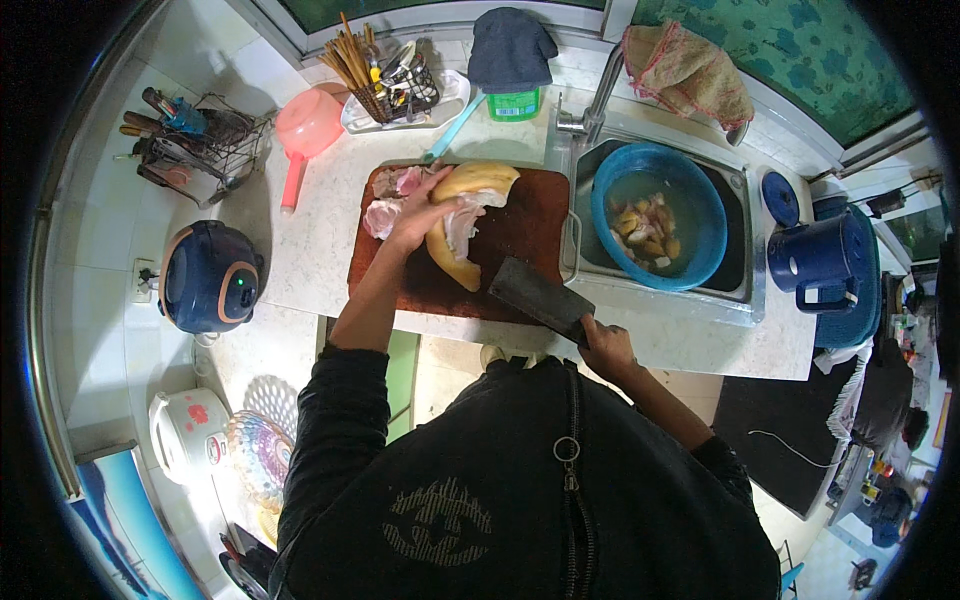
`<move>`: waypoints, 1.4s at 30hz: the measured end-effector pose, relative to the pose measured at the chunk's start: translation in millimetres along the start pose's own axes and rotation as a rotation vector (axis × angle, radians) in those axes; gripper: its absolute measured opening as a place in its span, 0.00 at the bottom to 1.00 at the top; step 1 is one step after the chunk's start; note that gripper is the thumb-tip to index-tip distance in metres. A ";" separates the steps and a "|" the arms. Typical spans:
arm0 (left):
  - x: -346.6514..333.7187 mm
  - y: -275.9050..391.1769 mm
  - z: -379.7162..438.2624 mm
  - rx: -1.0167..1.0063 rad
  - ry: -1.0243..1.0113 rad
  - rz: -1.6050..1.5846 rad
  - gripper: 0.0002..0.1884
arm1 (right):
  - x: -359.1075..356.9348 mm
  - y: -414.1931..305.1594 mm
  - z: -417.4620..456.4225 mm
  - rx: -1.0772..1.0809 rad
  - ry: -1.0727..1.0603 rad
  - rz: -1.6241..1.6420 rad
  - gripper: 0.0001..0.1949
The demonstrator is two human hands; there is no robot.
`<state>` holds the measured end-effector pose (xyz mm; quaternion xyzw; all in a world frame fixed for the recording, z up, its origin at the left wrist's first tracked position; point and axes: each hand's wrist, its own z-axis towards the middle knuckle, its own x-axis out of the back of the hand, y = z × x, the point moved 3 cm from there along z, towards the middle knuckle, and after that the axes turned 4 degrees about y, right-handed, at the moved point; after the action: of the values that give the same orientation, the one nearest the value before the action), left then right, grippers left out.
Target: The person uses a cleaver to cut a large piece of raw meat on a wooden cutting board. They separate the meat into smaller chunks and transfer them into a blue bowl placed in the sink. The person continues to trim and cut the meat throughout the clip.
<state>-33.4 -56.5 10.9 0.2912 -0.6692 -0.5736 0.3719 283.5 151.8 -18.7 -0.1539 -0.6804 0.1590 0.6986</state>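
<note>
On a reddish-brown wooden cutting board (525,202) lies a large piece of raw meat with yellow skin (480,178). My left hand (420,214) rests on that piece with its fingers spread, thumb towards the pale flesh. Smaller chunks of raw pink meat (382,217) sit beside it at the board's left side. In my right hand (609,349) is the handle of a dark cleaver (541,300); its broad blade reaches over the board's front right edge, apart from the meat. A blue plastic basin (660,283) in the sink holds cut pieces of meat (646,229) in cloudy water.
Right of the board is a steel sink (752,262) with a faucet (596,112). A pink ladle (307,124), a chopstick basket (373,103) on a white tray and a green container (514,105) stand behind. A rice cooker (206,277) is left, a blue pitcher (814,251) right.
</note>
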 end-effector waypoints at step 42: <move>8.8 -55.7 -124.3 0.094 0.308 0.917 0.27 | 44.3 -118.9 113.3 0.197 -0.001 0.044 0.08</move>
<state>63.1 -141.8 -34.3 0.0643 -0.6909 -0.2701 0.6675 172.8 63.5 75.6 -0.0992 -0.6581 0.2406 0.7065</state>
